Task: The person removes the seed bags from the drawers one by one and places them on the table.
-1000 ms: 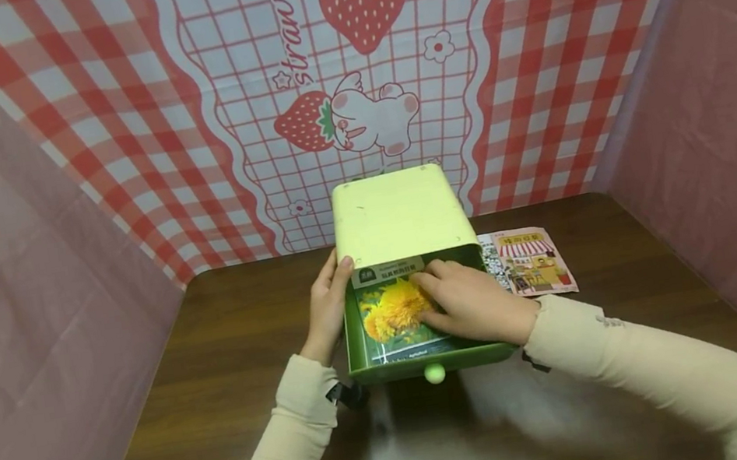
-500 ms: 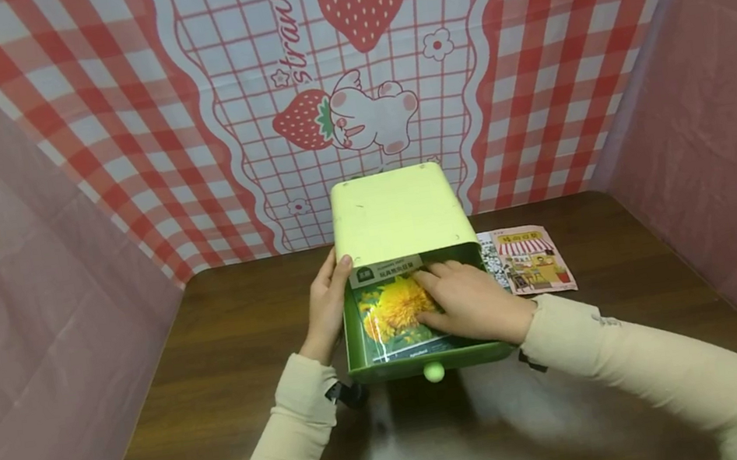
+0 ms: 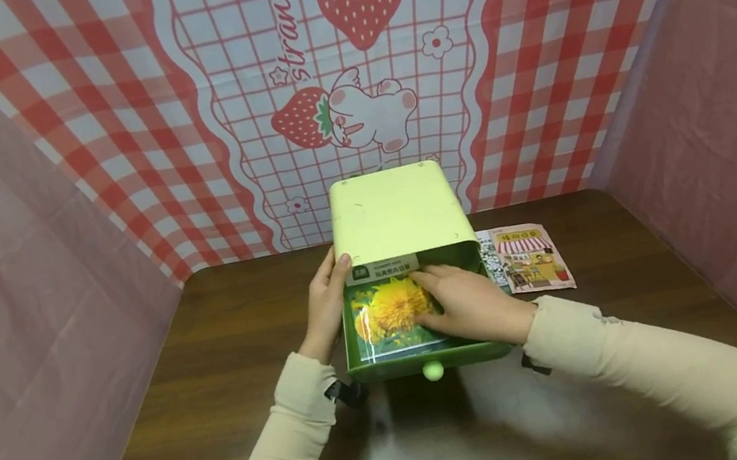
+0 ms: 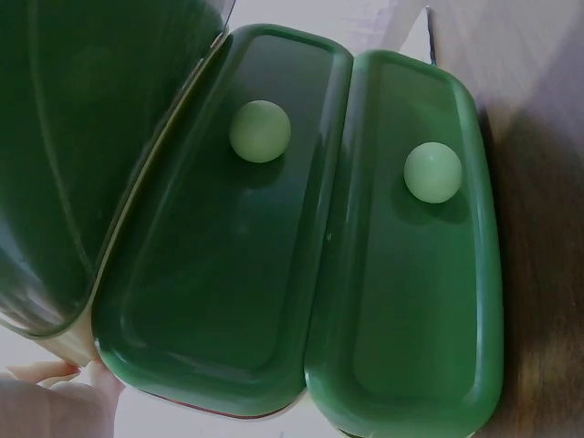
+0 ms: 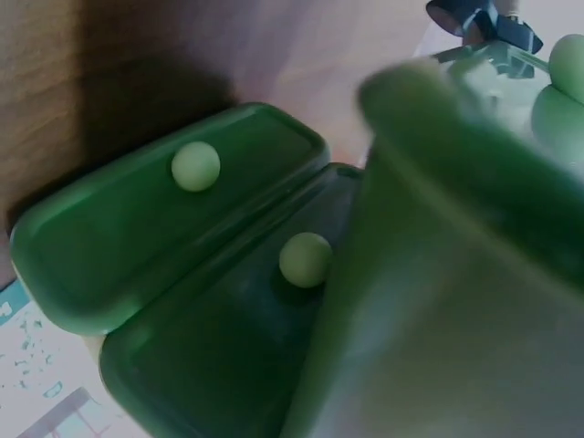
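Spreading beneath a pale yellow-green box [image 3: 401, 210] with rounded corners, the dark wood-grain table [image 3: 205, 379] meets red-and-white checked cloth [image 3: 538, 80] between pink drapes [image 3: 25, 254]. A glossy yellow-flower packet [image 3: 387, 314] lies in the pulled-out green drawer [image 3: 388, 371], partly hidden under the spread right hand [image 3: 476, 303]. The left hand [image 3: 325, 307] rests against the box, fingers extended; both cream sleeves [image 3: 280, 431] are cut off.

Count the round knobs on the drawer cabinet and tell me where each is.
3: a top knob on the pulled-out top drawer, a middle knob and a bottom knob on the two closed drawers beneath.
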A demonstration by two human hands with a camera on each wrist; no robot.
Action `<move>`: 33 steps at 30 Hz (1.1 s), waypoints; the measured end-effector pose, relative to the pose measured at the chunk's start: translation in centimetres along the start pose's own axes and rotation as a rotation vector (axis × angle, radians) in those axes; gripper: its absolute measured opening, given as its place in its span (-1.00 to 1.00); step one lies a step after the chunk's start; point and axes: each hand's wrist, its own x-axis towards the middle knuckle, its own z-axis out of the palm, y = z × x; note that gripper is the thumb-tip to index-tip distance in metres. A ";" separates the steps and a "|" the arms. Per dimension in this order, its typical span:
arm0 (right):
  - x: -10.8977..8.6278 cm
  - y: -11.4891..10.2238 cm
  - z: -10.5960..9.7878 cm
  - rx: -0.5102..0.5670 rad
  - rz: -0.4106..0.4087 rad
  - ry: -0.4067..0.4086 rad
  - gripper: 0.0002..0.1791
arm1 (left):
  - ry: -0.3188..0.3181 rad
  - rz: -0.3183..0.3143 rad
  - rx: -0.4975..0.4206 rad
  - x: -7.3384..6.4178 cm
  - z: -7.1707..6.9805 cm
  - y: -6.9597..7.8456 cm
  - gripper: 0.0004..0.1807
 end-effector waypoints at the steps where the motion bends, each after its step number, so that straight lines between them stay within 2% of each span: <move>1: 0.0 0.0 0.0 0.022 0.005 -0.005 -0.20 | 0.001 0.003 0.002 0.0 0.0 0.1 -0.33; 8: 0.1 0.2 -0.3 0.226 0.047 -0.003 -0.25 | 0.004 0.009 0.014 0.1 0.0 0.0 -0.32; 18: 0.0 0.7 -0.8 0.482 0.160 0.002 -0.38 | 0.019 -0.018 0.012 -0.1 -0.2 -0.3 -0.25; 22: 0.3 1.0 -1.2 0.594 0.211 -0.034 -0.38 | 0.019 -0.019 0.003 -0.1 -0.2 -0.3 -0.27; 28: 0.4 1.5 -1.4 0.857 0.295 -0.134 -0.36 | 0.020 -0.014 0.022 0.0 -0.1 -0.3 -0.29; 33: 0.4 1.3 -1.5 0.896 0.327 -0.159 -0.39 | 0.019 -0.016 0.029 0.2 0.0 -0.2 -0.30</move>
